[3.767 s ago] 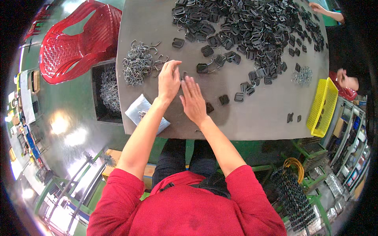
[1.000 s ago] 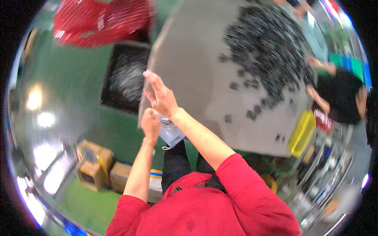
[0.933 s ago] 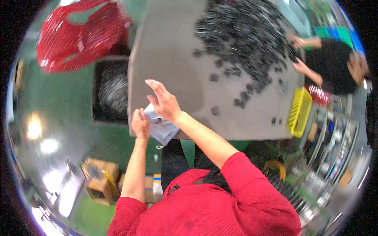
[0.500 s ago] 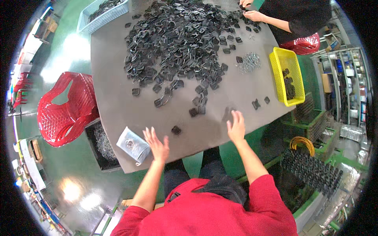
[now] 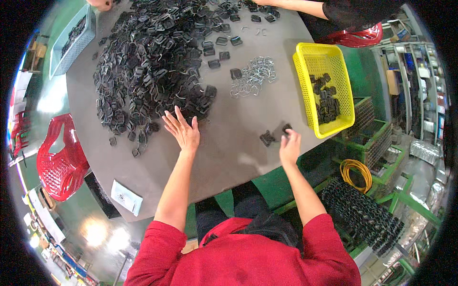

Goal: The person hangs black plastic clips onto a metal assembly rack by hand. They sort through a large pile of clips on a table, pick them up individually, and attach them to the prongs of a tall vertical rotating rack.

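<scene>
My left hand (image 5: 185, 134) is open, palm down and fingers spread, at the near edge of a large heap of black plastic buckle-like pieces (image 5: 155, 71). No piece shows in its grasp. On the right, my right hand (image 5: 290, 148) has its fingers drawn together at a small black plastic piece (image 5: 286, 128), which is slightly blurred at the fingertips. Just left of it, another black piece cluster (image 5: 267, 138) lies on the grey table (image 5: 224, 157). Beyond are loose bent metal wire clips (image 5: 254, 76).
A yellow basket (image 5: 324, 129) holding black pieces stands at the table's right edge. At far left is a light-blue basket (image 5: 71, 47); a pale packet (image 5: 126, 198) lies near the left corner. A co-worker's arm (image 5: 300, 6) reaches in at the top, and another person's hand (image 5: 100, 4) shows top left.
My view has shifted, bringing the heap and yellow basket nearer. My left hand has moved from beside the packet to the heap's edge. The right hand has reached the black pieces near the yellow basket.
</scene>
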### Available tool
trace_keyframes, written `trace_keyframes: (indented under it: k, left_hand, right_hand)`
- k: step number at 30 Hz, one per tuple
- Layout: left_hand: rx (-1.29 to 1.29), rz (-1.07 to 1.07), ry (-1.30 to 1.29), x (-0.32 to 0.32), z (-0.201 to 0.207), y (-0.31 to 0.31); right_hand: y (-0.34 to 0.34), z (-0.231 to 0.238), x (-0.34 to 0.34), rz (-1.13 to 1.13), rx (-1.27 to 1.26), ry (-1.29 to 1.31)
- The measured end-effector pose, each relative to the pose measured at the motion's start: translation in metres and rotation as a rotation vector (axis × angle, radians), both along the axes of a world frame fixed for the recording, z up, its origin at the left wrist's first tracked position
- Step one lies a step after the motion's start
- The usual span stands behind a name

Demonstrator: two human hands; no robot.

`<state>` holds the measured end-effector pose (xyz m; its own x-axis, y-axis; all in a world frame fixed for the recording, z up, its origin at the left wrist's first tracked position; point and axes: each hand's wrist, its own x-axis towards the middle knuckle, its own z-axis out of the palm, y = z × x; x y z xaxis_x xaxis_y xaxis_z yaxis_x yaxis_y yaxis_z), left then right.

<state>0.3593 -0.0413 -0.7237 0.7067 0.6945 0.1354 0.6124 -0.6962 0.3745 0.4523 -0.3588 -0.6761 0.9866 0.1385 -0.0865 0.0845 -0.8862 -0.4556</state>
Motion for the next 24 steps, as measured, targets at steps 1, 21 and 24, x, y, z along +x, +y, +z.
trace_keyframes:
  k: [1, 21, 24]
  left_hand:
    - [-0.004, -0.017, 0.019, 0.005, 0.012, 0.001]
    - [-0.837, 0.335, -0.414, -0.145, 0.111, 0.107]
    - [-1.584, 0.573, -0.813, -0.137, 0.118, 0.123]
  right_hand:
    - [-0.009, -0.001, 0.012, -0.124, -0.018, 0.028]
    - [0.281, 0.044, 0.008, 0.344, 0.717, 0.971]
    - [0.378, 0.074, -0.063, 0.452, 0.768, 1.195]
